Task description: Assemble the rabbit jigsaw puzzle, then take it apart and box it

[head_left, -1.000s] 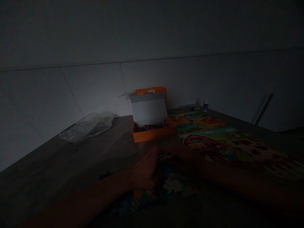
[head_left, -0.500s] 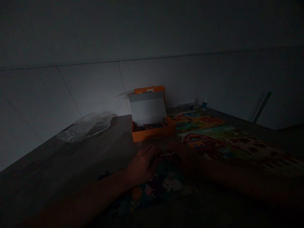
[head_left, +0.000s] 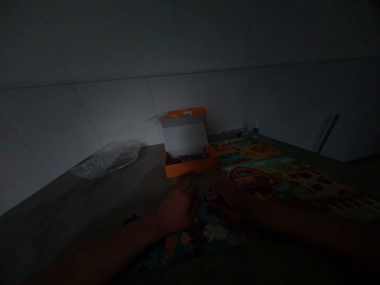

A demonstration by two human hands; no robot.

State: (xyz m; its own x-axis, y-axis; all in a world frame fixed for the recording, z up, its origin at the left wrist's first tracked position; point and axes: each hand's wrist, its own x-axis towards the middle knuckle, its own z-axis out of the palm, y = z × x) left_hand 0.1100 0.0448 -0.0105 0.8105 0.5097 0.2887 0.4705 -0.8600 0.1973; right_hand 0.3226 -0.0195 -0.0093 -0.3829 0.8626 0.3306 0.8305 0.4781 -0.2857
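The light is dim. A partly joined jigsaw puzzle (head_left: 215,231) with a white rabbit and flowers lies in front of me. My left hand (head_left: 179,208) rests at its upper left part, fingers curled downward; what is under them, if anything, is hidden. My right hand (head_left: 233,202) pinches a small puzzle piece (head_left: 211,194), pinkish with a dark edge, at the puzzle's upper right. Beyond both hands, an orange box (head_left: 190,169) stands with its lid up and many loose pieces inside.
Two joined puzzles, a farm scene (head_left: 285,178) and one behind it (head_left: 246,148), lie to the right. Crumpled clear plastic (head_left: 109,158) is at the left. A second orange box (head_left: 185,112) stands against the wall, and a small bottle (head_left: 255,129) at the back right.
The hands have drawn slightly apart. The piece between them has turned and now sits in my right hand, its printed face showing. The box and puzzles have stayed put.
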